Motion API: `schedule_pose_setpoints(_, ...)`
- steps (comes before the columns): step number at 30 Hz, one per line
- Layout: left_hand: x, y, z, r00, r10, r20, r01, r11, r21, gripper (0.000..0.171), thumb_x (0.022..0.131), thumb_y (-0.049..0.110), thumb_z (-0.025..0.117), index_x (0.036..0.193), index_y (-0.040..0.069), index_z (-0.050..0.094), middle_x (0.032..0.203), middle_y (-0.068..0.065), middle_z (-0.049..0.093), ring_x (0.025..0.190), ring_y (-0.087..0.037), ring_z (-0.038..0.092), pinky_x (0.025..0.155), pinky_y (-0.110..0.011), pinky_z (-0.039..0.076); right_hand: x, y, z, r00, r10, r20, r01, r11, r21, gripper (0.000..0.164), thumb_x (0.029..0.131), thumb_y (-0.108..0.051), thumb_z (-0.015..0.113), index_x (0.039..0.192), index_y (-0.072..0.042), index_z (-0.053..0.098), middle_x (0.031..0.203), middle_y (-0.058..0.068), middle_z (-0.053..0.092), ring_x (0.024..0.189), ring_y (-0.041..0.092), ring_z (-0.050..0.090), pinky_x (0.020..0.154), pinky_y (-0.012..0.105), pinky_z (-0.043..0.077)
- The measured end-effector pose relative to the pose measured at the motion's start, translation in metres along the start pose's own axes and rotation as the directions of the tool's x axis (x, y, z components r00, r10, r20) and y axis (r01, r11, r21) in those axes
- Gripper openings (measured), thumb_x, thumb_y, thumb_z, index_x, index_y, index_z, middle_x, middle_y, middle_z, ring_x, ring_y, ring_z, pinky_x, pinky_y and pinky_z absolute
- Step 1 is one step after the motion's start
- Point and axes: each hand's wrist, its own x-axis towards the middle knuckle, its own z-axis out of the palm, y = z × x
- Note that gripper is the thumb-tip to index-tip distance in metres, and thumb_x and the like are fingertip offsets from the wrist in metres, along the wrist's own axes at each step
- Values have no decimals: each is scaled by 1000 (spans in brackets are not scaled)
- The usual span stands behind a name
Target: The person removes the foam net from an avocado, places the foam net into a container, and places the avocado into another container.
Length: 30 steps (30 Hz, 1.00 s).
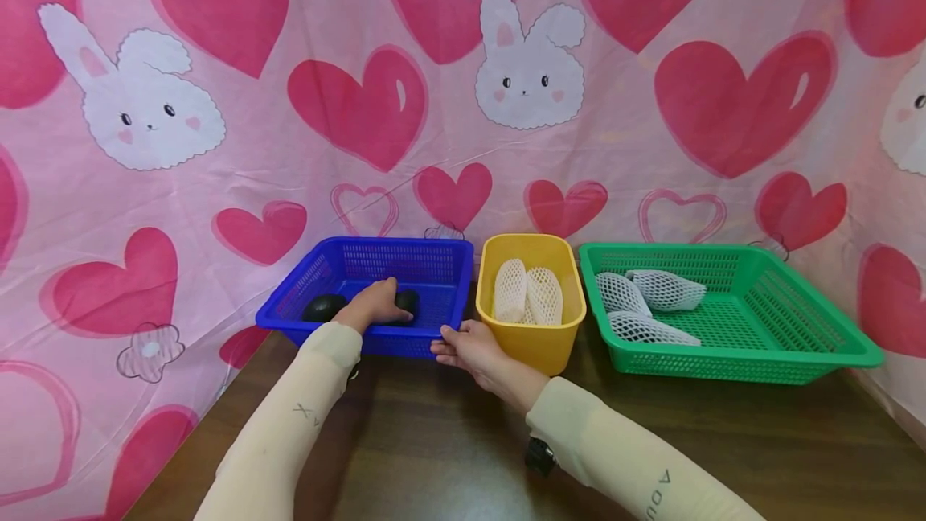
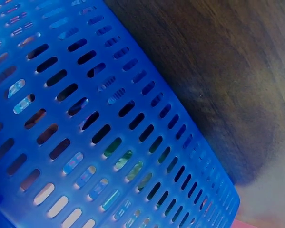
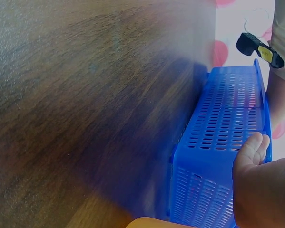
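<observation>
My left hand (image 1: 378,302) reaches over the front rim into the blue basket (image 1: 412,344) and grips a dark avocado (image 1: 407,301), its fingers partly hidden behind it. A second dark avocado (image 1: 323,308) lies to the left in the same basket. At the basket's front right corner my right hand (image 1: 477,350) holds the rim, thumb on top and fingers below along the outside. In the right wrist view the right hand (image 3: 261,185) shows against that corner. The left wrist view shows the slotted basket wall (image 2: 109,114), with the left hand out of sight.
Right of the blue basket stands a yellow bin (image 1: 531,336) with white foam net sleeves (image 1: 544,296) inside. Farther right, a green basket (image 1: 723,364) holds several net-wrapped items (image 1: 665,290). All stand on a brown wooden table (image 1: 434,441) before a pink heart-patterned cloth (image 1: 448,127).
</observation>
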Motion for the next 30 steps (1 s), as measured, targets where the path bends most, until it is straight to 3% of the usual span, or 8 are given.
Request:
schedule_pose_setpoints(20, 2, 1, 1, 999, 34, -28, -35, 999, -21, 72, 82, 36, 77, 128, -12, 48, 119, -27, 58, 113, -40, 55, 99, -50, 41, 0, 0, 0, 1000, 4, -1, -4, 1000, 3, 21, 101, -6, 50, 113, 11, 47, 78, 11, 65, 70, 15, 65, 75, 34, 56)
schedule_pose_setpoints(30, -8, 10, -11, 992, 73, -98, -83, 991, -104, 70, 86, 33, 73, 133, -12, 44, 128, -29, 54, 121, -41, 50, 103, -51, 37, -3, 1, -1, 1000, 4, 12, -4, 1000, 2, 15, 101, -9, 51, 104, 6, 49, 78, 11, 65, 69, 15, 65, 74, 35, 57)
